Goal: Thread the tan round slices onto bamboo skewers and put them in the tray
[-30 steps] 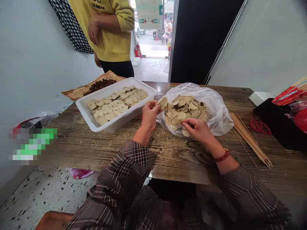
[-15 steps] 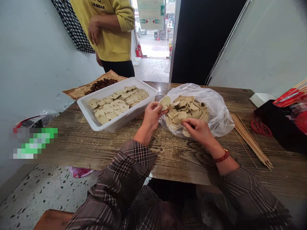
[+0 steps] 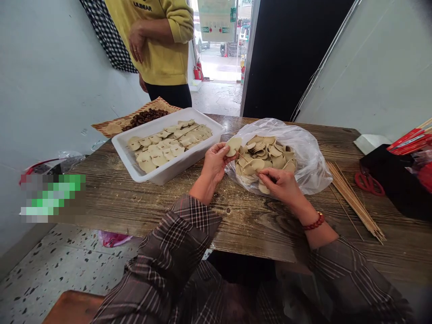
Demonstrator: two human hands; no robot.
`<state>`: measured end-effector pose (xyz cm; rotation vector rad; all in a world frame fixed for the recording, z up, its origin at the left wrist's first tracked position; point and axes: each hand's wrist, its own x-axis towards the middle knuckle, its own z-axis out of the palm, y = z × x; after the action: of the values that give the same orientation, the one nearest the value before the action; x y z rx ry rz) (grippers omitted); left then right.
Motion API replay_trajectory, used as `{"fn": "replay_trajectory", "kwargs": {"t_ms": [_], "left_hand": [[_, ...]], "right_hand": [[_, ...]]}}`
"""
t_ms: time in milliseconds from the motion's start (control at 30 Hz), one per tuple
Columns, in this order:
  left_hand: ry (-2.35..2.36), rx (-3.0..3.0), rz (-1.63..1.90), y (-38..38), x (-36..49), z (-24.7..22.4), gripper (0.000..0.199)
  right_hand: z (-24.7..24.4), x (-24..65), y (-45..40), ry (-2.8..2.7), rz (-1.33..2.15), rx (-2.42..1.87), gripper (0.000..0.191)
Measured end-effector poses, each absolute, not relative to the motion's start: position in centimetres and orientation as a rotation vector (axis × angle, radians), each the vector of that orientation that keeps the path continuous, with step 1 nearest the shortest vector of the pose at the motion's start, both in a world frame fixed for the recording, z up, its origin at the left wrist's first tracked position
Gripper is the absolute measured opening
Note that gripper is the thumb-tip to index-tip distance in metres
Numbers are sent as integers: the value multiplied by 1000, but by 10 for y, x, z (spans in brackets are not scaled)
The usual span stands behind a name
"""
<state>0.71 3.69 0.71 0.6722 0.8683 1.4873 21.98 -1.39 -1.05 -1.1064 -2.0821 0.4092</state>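
My left hand (image 3: 216,163) pinches a thin, round beige slice (image 3: 233,146) between thumb and fingers. My right hand (image 3: 282,183) is closed on a thin bamboo skewer (image 3: 243,156), whose front end points at that slice. Whether the tip has gone through it, I cannot tell. Both hands are over the near left side of a clear plastic bag (image 3: 312,162), opened wide around a heap of similar slices (image 3: 270,150). To the left, a white plastic tray (image 3: 170,174) holds rows of skewered slices (image 3: 158,150).
Loose bamboo skewers (image 3: 356,202) lie on the wooden table (image 3: 189,220) at right, beside red-handled scissors (image 3: 369,183) and a black box (image 3: 388,180). Dark reddish-brown pieces (image 3: 146,118) rest on patterned paper (image 3: 110,129) behind the tray. A person in a yellow top (image 3: 162,58) stands beyond the table.
The slice in my left hand is turned a little, and the hands keep nearly the same places. The whole view has shifted slightly.
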Motion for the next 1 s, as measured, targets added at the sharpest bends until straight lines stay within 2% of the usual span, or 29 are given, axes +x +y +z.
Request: {"fn": "replay_trajectory", "kwargs": {"t_ms": [700,1000], "left_hand": [[920,869,1535,38,11,0,27],[960,978,1602,39,11,-1,22]], "right_hand": [[-12,219,-14,-2065,476,-1144,25],[-12,219,-13,-2068,488,-1159,24]]}}
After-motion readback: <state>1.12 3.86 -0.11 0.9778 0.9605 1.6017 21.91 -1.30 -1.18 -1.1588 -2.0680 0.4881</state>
